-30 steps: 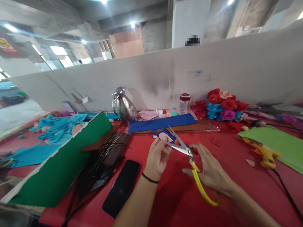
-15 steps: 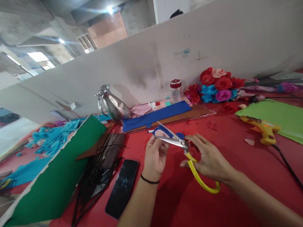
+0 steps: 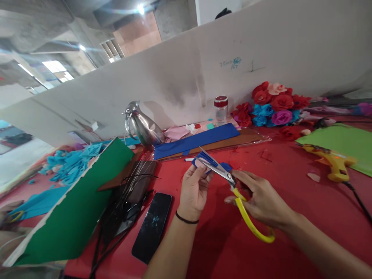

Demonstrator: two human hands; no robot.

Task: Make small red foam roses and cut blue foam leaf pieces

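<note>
My left hand [image 3: 194, 193], a dark band on its wrist, pinches a small pale pink piece [image 3: 200, 163] together with folded blue paper [image 3: 209, 157]. In my right hand [image 3: 261, 197] is a pair of scissors [image 3: 238, 193] with yellow handles, its fingers at the loops. The scissor blades are slightly apart and lie across the blue paper, pointing left above my left fingertips. Another blue piece [image 3: 225, 166] shows just behind the scissors' pivot. How the pink and blue pieces are layered is partly hidden by the fingers and blades.
A black phone [image 3: 152, 226] lies left of my left forearm. Beyond it stands a green sheet [image 3: 78, 209]. A steel jug [image 3: 145, 130], a blue strip [image 3: 197, 141], a lidded jar [image 3: 221, 110] and paper flowers [image 3: 276, 102] line the wall. A yellow glue gun [image 3: 334, 162] lies right.
The scissor blades have drawn closer together over the blue paper. Both hands stay close together, and the whole view has shifted slightly.
</note>
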